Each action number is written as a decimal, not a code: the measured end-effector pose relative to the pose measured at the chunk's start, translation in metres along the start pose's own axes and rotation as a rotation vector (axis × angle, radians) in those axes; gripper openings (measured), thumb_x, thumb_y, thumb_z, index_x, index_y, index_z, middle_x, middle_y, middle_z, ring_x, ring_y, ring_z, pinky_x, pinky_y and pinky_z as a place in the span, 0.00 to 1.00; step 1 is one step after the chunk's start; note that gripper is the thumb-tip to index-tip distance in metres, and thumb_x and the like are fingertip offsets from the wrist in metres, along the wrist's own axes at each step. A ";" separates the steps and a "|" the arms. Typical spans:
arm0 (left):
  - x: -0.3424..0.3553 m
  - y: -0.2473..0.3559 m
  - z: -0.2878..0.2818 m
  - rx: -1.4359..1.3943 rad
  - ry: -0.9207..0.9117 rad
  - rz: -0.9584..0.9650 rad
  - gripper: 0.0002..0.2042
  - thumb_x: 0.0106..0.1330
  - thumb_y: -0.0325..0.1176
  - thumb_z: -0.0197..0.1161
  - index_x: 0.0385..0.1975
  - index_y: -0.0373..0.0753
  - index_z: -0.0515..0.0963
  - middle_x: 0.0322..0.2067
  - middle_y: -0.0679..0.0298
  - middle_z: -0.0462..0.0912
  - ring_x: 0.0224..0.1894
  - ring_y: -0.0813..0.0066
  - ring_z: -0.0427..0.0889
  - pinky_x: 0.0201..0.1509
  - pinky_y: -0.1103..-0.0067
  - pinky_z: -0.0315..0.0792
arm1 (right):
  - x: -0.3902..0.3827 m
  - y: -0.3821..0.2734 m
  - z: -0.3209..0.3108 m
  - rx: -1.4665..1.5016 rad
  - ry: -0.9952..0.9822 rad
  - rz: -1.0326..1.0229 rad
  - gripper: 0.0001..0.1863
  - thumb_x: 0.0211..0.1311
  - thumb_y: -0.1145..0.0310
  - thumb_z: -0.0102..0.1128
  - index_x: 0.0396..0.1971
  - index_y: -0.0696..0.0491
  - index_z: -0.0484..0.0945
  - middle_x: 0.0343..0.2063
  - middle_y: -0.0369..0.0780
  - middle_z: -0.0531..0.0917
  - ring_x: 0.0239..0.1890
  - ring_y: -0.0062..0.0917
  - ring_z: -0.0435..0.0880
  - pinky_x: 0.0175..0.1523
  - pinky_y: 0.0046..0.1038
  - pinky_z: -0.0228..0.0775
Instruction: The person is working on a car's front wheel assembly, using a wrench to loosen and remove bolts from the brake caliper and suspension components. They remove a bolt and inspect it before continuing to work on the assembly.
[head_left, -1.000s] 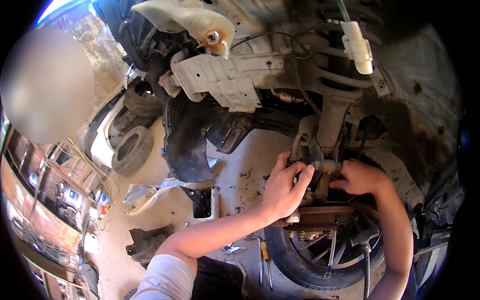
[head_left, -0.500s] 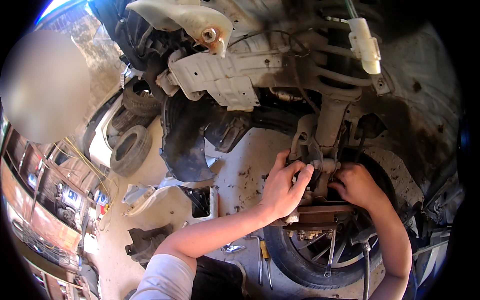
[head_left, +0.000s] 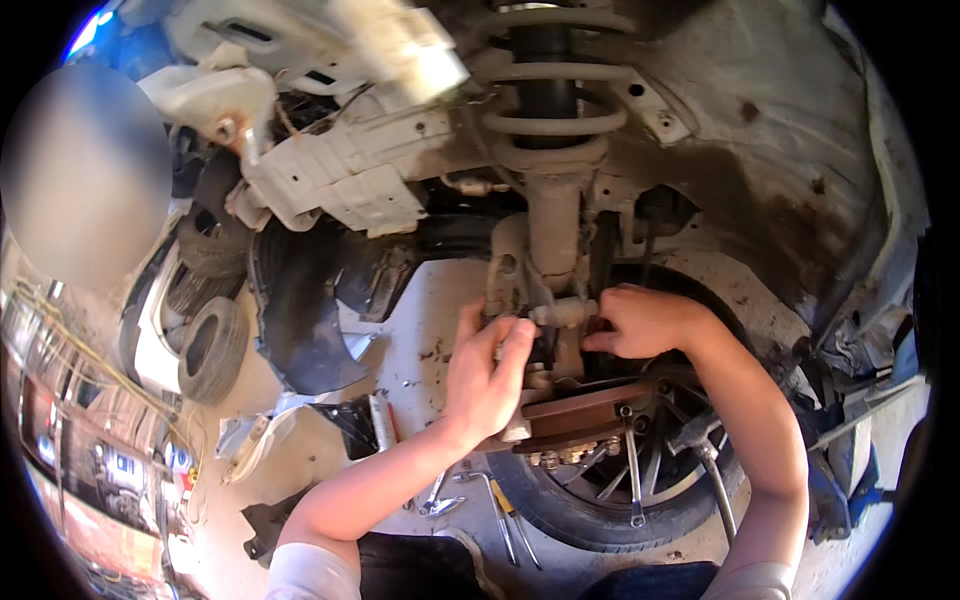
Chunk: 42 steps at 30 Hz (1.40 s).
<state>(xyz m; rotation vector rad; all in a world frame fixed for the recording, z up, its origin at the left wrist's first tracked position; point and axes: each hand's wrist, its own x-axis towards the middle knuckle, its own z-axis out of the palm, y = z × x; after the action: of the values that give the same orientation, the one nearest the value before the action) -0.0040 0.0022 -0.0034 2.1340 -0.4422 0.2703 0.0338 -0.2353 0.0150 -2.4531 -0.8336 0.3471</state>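
My left hand (head_left: 485, 378) grips the left side of the lower strut bracket (head_left: 506, 262), its thumb raised beside a bolt (head_left: 565, 312). My right hand (head_left: 640, 322) is curled at the right of that bolt, its fingertips partly hidden against the bracket. Above them rises the strut (head_left: 553, 225) with its coil spring (head_left: 555, 125). Below is a rusty brake disc (head_left: 570, 408), with a long spanner (head_left: 635, 475) upright in front of a wheel (head_left: 550, 520). A hammer-like tool (head_left: 712, 475) leans beside my right forearm.
Loose tyres (head_left: 205, 350), a black wheel-arch liner (head_left: 290, 310) and removed panels (head_left: 255, 445) lie to the left. Hand tools (head_left: 500, 525) rest on the floor (head_left: 400, 490) below. The wheel-well metal (head_left: 760, 150) overhangs from above. A blurred round patch covers the upper left.
The view has swung, so the strut and both hands appear further left and the white hanging connector is blurred. Both hands remain at the bracket.
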 end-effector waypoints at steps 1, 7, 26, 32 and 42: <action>0.001 -0.001 0.001 -0.003 -0.013 -0.003 0.17 0.71 0.45 0.53 0.36 0.36 0.81 0.49 0.42 0.73 0.61 0.45 0.68 0.60 0.65 0.64 | -0.004 -0.002 0.001 0.005 0.053 -0.008 0.19 0.60 0.58 0.60 0.28 0.62 0.82 0.25 0.54 0.82 0.34 0.50 0.81 0.40 0.43 0.71; 0.001 0.014 -0.001 -0.032 0.005 0.009 0.17 0.72 0.43 0.52 0.36 0.34 0.80 0.39 0.50 0.77 0.59 0.51 0.67 0.63 0.67 0.60 | -0.009 0.007 0.019 -0.119 0.209 -0.088 0.15 0.57 0.61 0.63 0.28 0.61 0.82 0.28 0.52 0.81 0.36 0.49 0.80 0.44 0.44 0.72; 0.003 0.018 -0.002 -0.016 -0.020 0.058 0.20 0.73 0.45 0.49 0.35 0.32 0.80 0.36 0.50 0.76 0.57 0.51 0.67 0.64 0.66 0.58 | 0.003 -0.001 -0.011 0.014 -0.117 0.014 0.20 0.62 0.58 0.60 0.32 0.64 0.81 0.28 0.55 0.82 0.34 0.47 0.82 0.39 0.41 0.71; 0.003 0.014 -0.003 -0.040 -0.016 0.061 0.20 0.73 0.45 0.49 0.35 0.32 0.81 0.39 0.49 0.76 0.59 0.53 0.66 0.64 0.65 0.57 | -0.004 0.005 0.012 0.000 0.135 -0.087 0.15 0.58 0.63 0.62 0.30 0.62 0.82 0.26 0.53 0.82 0.35 0.49 0.81 0.41 0.43 0.72; 0.003 0.009 -0.003 -0.045 -0.045 0.054 0.21 0.73 0.45 0.49 0.35 0.32 0.80 0.39 0.50 0.74 0.58 0.55 0.66 0.61 0.67 0.59 | -0.015 0.009 0.034 -0.113 0.323 -0.117 0.14 0.58 0.61 0.63 0.31 0.59 0.82 0.30 0.51 0.82 0.37 0.50 0.80 0.44 0.44 0.73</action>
<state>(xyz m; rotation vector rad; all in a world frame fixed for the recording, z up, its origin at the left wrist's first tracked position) -0.0048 -0.0005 0.0065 2.0896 -0.5281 0.2408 0.0136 -0.2372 -0.0178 -2.4578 -0.8679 -0.1402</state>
